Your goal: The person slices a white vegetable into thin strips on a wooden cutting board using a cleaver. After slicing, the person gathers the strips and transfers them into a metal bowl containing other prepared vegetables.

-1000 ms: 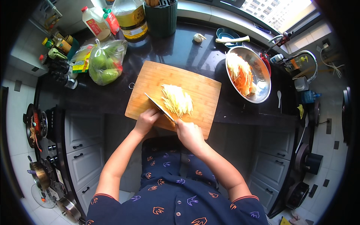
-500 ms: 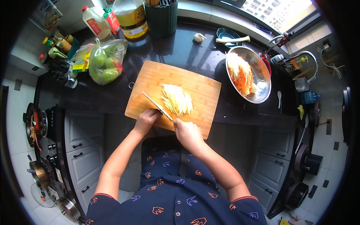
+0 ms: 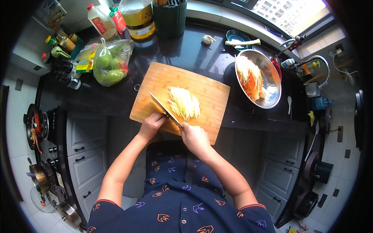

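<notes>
Left hand (image 3: pixel 152 126): my fingers are curled down near the board's front edge, close against the blade; whether they grip anything I cannot tell, since what lies under them is hidden.
Right hand (image 3: pixel 195 136): I have it closed around the handle of the knife (image 3: pixel 163 107).
Knife: its blade slants from my right fist up and left, the tip over the wooden cutting board (image 3: pixel 210 91).
Pale yellow shreds (image 3: pixel 184 103): they lie in a loose heap around the middle of the board, just right of the blade.
Cutting board: it sits askew on the black counter (image 3: pixel 186 52), its near edge toward my body.
Metal bowl (image 3: pixel 274 83): it stands right of the board, apart from it, with orange shreds (image 3: pixel 255 84) and pale shreds (image 3: pixel 244 66) inside.
Far side of the counter: I see a garlic bulb (image 3: pixel 208 39) and, beyond the bowl, a blue dish (image 3: pixel 235 36).
Right end: a white spoon (image 3: pixel 289 102) lies just beside the bowl.
Left end: a clear plastic bag (image 3: pixel 110 69) holds green produce, near a big oil jug (image 3: pixel 137 18).
</notes>
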The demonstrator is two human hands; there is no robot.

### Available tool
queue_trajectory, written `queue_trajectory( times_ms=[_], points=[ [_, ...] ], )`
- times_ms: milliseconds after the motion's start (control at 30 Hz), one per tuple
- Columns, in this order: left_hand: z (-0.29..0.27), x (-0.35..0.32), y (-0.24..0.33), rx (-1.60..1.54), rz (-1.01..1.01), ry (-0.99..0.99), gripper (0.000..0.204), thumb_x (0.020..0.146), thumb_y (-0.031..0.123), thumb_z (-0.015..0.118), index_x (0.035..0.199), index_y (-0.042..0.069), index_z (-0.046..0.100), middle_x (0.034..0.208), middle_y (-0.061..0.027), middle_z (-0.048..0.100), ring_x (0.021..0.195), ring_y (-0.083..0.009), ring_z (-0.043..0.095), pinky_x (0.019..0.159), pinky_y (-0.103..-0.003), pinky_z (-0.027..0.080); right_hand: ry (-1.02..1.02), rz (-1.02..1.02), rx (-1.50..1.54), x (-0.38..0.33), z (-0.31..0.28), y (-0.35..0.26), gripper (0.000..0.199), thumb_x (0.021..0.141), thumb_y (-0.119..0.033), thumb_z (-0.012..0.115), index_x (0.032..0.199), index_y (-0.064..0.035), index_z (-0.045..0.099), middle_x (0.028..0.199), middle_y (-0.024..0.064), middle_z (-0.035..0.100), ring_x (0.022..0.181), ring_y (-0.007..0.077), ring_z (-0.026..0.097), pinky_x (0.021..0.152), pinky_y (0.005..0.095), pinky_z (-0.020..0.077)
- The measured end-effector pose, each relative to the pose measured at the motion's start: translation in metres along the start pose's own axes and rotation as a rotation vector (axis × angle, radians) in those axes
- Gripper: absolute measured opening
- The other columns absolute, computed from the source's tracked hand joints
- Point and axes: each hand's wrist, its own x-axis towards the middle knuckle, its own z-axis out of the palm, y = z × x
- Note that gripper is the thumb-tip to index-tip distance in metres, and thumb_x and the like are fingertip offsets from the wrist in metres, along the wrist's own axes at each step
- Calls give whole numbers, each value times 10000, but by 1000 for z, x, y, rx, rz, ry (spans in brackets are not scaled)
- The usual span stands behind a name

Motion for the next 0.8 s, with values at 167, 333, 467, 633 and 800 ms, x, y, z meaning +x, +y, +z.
queue_trajectory(
  times_ms=[167,333,467,633,800],
  points=[
    [2,-1,0,3,-18,2,210,770,29,663,957,90,735,926,-66,698,827,-262,694,688,-353,590,-8,18,-10,2,11,3,158,982,-176,552,926,-38,603,703,268,656,682,480,674,638,573,552],
    [-3,1,2,8,-22,-25,207,762,24,660,950,76,728,918,-75,698,824,-272,696,695,-360,592,-6,29,-18,6,16,2,177,986,-194,554,923,-35,598,716,269,660,699,480,675,656,575,552],
    [-3,3,0,-22,18,17,198,773,24,664,954,72,730,944,-82,714,845,-275,710,722,-359,600,-9,19,38,9,8,8,199,991,-219,554,931,-36,602,735,263,668,728,477,678,680,579,547],
    [-5,-1,-2,-41,9,-7,187,789,29,680,959,78,741,955,-78,723,853,-265,716,728,-352,602,-45,35,1,5,-3,0,208,994,-231,552,938,-39,607,742,263,671,736,480,677,693,583,544],
    [-5,-1,1,-8,13,-8,184,788,46,692,957,95,747,937,-59,718,823,-246,709,691,-343,594,-53,22,15,1,-3,2,215,998,-233,547,936,-38,608,740,270,669,739,484,678,699,587,545]
  ],
)
